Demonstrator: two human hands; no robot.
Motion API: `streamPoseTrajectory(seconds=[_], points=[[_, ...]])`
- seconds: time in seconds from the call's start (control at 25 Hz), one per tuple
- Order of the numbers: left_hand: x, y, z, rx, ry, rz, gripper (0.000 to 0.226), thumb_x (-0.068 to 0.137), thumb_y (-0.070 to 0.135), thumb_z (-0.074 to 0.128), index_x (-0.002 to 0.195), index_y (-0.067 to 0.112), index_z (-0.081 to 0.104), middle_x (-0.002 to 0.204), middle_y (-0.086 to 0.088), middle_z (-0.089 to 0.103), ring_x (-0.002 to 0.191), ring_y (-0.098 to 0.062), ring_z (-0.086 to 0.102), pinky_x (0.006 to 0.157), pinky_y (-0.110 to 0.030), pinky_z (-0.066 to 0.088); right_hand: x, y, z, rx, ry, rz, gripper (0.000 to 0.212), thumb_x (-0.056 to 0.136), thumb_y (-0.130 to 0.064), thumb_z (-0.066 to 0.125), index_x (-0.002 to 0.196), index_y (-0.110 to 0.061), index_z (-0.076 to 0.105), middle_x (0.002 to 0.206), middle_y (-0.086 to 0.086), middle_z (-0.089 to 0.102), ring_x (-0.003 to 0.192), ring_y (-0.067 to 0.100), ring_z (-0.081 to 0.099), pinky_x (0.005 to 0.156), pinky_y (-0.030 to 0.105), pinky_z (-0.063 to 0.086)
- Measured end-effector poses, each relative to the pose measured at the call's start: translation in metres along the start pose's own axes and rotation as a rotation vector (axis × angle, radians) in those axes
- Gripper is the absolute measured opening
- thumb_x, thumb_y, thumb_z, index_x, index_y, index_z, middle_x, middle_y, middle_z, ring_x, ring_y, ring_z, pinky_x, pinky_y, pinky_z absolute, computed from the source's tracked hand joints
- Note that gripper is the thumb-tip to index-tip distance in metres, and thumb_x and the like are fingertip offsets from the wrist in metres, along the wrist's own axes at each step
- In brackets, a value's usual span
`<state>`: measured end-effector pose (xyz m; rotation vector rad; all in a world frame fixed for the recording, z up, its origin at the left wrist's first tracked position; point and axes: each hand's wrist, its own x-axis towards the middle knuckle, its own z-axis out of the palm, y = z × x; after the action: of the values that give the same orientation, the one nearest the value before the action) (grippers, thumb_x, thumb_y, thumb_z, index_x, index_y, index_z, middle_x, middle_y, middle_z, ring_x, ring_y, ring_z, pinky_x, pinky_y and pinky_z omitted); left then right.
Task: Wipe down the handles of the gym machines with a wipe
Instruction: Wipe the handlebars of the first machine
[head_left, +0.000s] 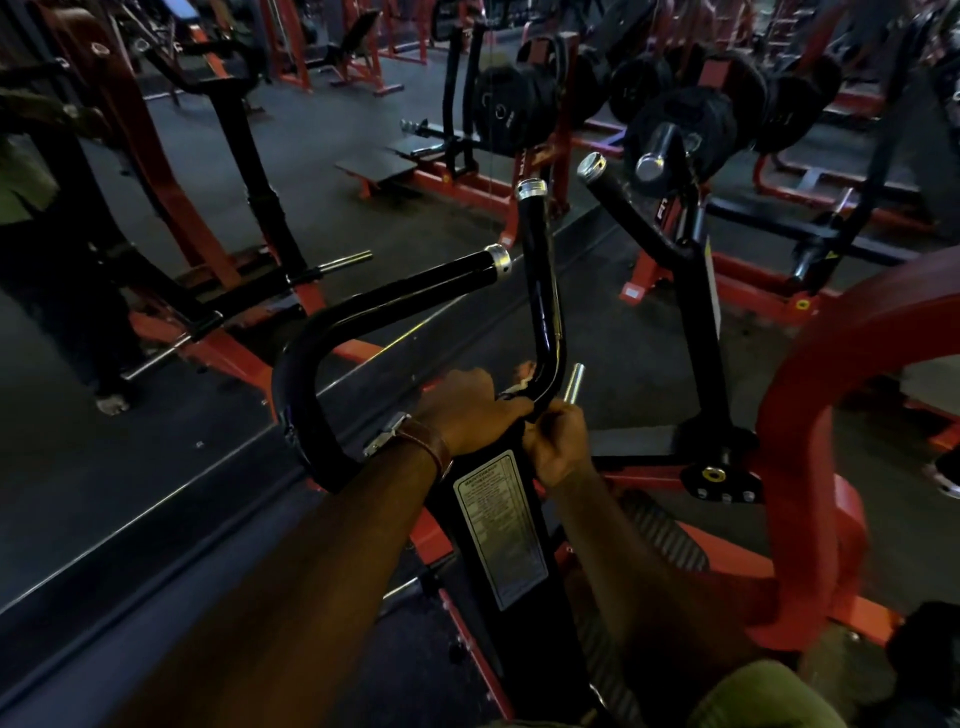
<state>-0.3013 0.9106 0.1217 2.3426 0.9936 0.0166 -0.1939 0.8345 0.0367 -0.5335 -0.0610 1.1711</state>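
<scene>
A black handle bar (543, 291) with silver end caps rises from the machine's upright in front of me. A second black handle (395, 296) branches off to the left in a curve. My left hand (467, 410), a brown watch strap on its wrist, grips the base of the upright handle with a white wipe (522, 379) showing under its fingers. My right hand (558, 441) curls round the same bar just below and to the right, beside a short silver peg (574, 384).
A black arm with a silver cap (623, 208) stands to the right by loaded weight plates (680, 130). A curved red frame (810, 415) is at right. Red machines and dark rubber floor (156, 467) surround. A person's legs (78, 291) stand at left.
</scene>
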Motion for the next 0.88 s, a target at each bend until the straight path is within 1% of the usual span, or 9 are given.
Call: streamPoseTrajectory(seconds=[0.12,0.24,0.32,0.44,0.56,0.64,0.72,0.8,0.88], points=[[0.002,-0.001,0.001,-0.01,-0.009,0.004,0.047,0.083,0.063,0.06,0.091,0.018,0.069,0.085,-0.003,0.07,0.072,-0.019,0.069,0.07,-0.038,0.061,0.006,-0.021,0.01,0.011,0.034,0.013,0.018,0.079,-0.007,0.054,0.088,-0.005,0.069,0.078,0.007,0.068,0.065,0.018,0.066,0.063,0.027,0.059],[0.002,-0.001,0.001,-0.007,-0.014,0.042,0.045,0.085,0.062,0.059,0.091,0.019,0.071,0.086,-0.002,0.071,0.074,-0.017,0.069,0.073,-0.039,0.061,0.015,-0.059,0.047,-0.039,0.107,0.061,0.049,0.098,-0.021,0.043,0.065,-0.006,0.076,0.082,0.008,0.067,0.064,0.015,0.06,0.059,0.022,0.052],[0.0,-0.001,-0.002,-0.028,-0.036,0.09,0.037,0.09,0.058,0.058,0.093,0.024,0.074,0.086,0.003,0.072,0.075,-0.013,0.07,0.076,-0.042,0.06,0.009,-0.053,0.05,-0.222,0.186,-0.058,0.046,0.101,-0.026,0.048,0.076,-0.003,0.078,0.089,0.014,0.068,0.07,0.018,0.063,0.062,0.023,0.053],[-0.001,-0.001,-0.003,-0.091,-0.073,0.165,0.024,0.096,0.045,0.058,0.111,0.033,0.072,0.096,0.008,0.072,0.082,-0.007,0.069,0.082,-0.039,0.06,-0.017,-0.021,0.028,-0.336,0.299,-0.306,0.038,0.1,-0.032,0.058,0.111,0.002,0.07,0.102,0.02,0.072,0.086,0.024,0.071,0.079,0.035,0.059],[0.004,0.001,-0.004,-0.135,-0.098,0.182,0.022,0.095,0.037,0.061,0.113,0.03,0.072,0.099,0.007,0.073,0.086,-0.009,0.07,0.085,-0.04,0.059,-0.01,-0.032,0.028,-0.396,0.336,-0.476,0.027,0.094,-0.021,0.068,0.106,0.002,0.073,0.1,0.018,0.075,0.093,0.029,0.073,0.088,0.044,0.059],[0.011,0.004,-0.006,-0.133,-0.11,0.207,0.023,0.093,0.033,0.065,0.113,0.025,0.074,0.103,0.005,0.074,0.091,-0.009,0.07,0.091,-0.041,0.056,0.01,-0.056,0.044,-0.561,0.35,-0.628,0.009,0.089,-0.012,0.073,0.093,-0.005,0.077,0.085,0.007,0.077,0.084,0.022,0.073,0.08,0.039,0.059],[0.019,0.009,-0.006,-0.12,-0.127,0.241,0.023,0.094,0.034,0.065,0.11,0.02,0.074,0.103,0.004,0.075,0.092,-0.009,0.07,0.093,-0.041,0.055,0.019,-0.065,0.054,-0.728,0.361,-0.786,0.007,0.087,-0.011,0.076,0.083,-0.017,0.078,0.077,0.0,0.075,0.075,0.013,0.071,0.071,0.031,0.056],[0.023,0.013,-0.005,-0.12,-0.154,0.261,0.025,0.097,0.037,0.061,0.107,0.018,0.074,0.098,0.003,0.075,0.087,-0.009,0.071,0.09,-0.039,0.056,0.008,-0.055,0.044,-0.934,0.362,-0.923,0.003,0.088,-0.015,0.077,0.086,-0.017,0.078,0.081,-0.001,0.074,0.077,0.01,0.07,0.068,0.024,0.053],[0.026,0.015,-0.005,-0.135,-0.16,0.28,0.027,0.098,0.04,0.06,0.1,0.016,0.074,0.09,0.003,0.075,0.08,-0.008,0.072,0.083,-0.034,0.058,-0.013,-0.04,0.024,-1.131,0.332,-1.088,0.006,0.087,-0.011,0.077,0.093,-0.009,0.078,0.091,0.001,0.073,0.086,0.014,0.07,0.074,0.025,0.054]])
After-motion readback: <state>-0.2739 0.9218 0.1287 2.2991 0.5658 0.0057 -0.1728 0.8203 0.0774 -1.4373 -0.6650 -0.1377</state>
